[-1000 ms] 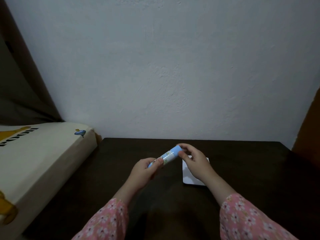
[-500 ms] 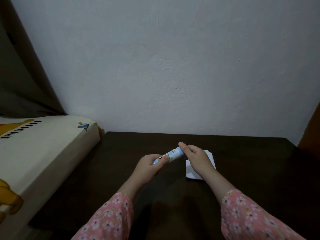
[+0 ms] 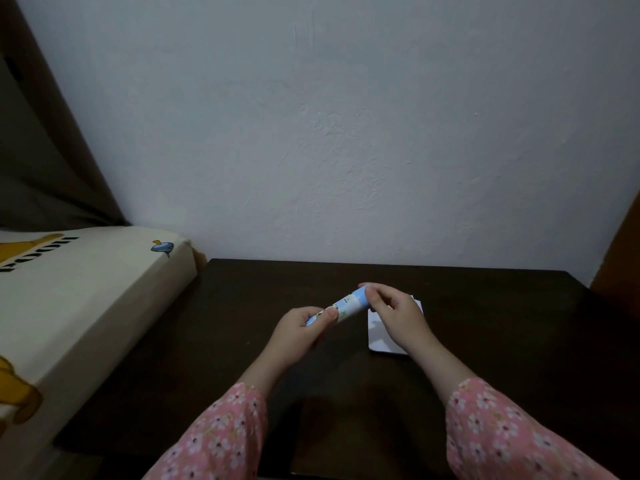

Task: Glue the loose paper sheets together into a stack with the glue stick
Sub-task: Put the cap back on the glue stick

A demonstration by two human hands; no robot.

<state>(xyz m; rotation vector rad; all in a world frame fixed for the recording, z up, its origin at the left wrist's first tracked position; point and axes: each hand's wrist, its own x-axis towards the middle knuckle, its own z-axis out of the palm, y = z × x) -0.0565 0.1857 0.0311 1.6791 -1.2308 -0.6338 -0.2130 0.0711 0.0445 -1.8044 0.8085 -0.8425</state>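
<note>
A blue and white glue stick (image 3: 346,304) is held slanting above the dark table between both hands. My left hand (image 3: 301,329) grips its lower end with fingers and thumb curled round it. My right hand (image 3: 394,315) pinches the blue cap end at the upper right. White paper sheets (image 3: 379,337) lie flat on the table under my right hand, which hides much of them.
The dark wooden table (image 3: 242,358) runs back to a pale wall. A cream mattress with printed pictures (image 3: 79,296) borders the table on the left. A brown wooden surface (image 3: 623,247) stands at the far right edge.
Both hands have stayed on the glue stick, and my right-hand fingers have shifted slightly on the cap end. The view has tilted a little, so the table sits lower in the frame.
</note>
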